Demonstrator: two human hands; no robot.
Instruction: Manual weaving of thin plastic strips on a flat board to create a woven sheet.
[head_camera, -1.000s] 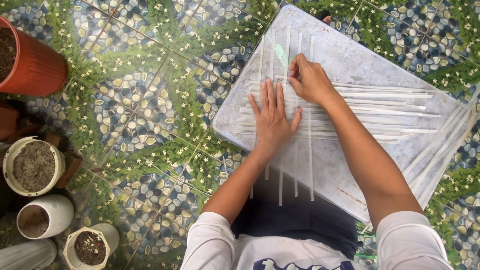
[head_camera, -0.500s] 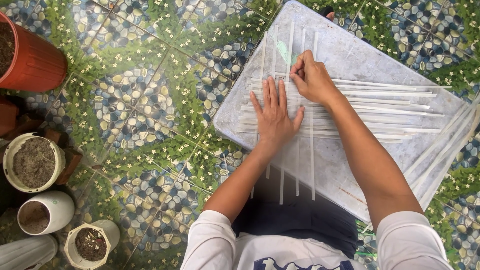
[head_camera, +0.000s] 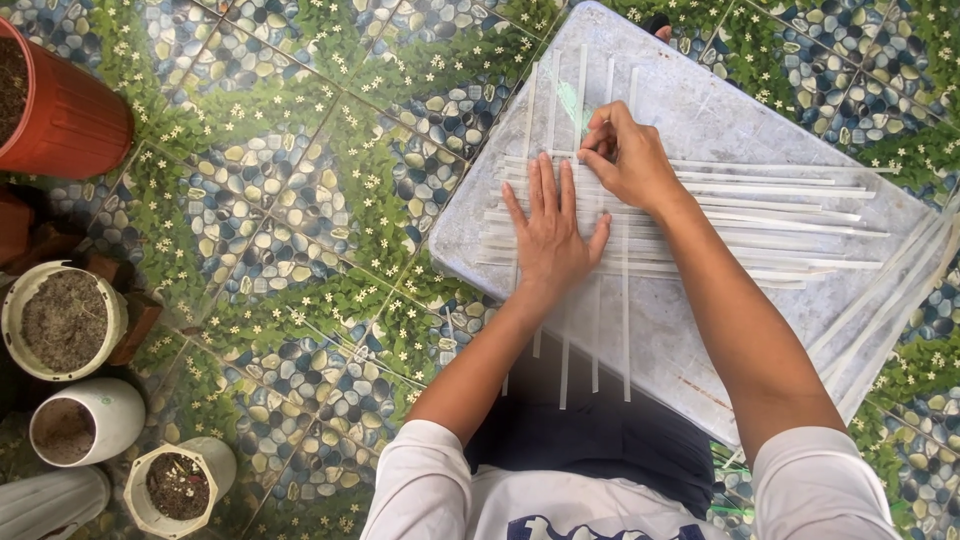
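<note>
Long white strips (head_camera: 760, 190) lie crossed in a loose weave on a grey board (head_camera: 700, 100) set on the tiled floor. My left hand (head_camera: 552, 230) rests flat, fingers spread, pressing the crossing strips down near the board's left side. Just above and to the right of it, my right hand (head_camera: 628, 155) pinches one upright strip (head_camera: 580, 95) between thumb and fingers. A greenish strip (head_camera: 568, 100) shows next to it. Several upright strips hang off the board's near edge over my lap.
A red pot (head_camera: 60, 110) stands at the far left. Below it sit white pots filled with soil (head_camera: 62, 320), (head_camera: 85, 420), (head_camera: 180, 485). A bundle of spare strips (head_camera: 890, 300) lies on the board's right corner. Patterned floor tiles (head_camera: 300, 200) surround the board.
My right hand has shifted slightly along the upright strip. My left hand has stayed pressed flat on the weave.
</note>
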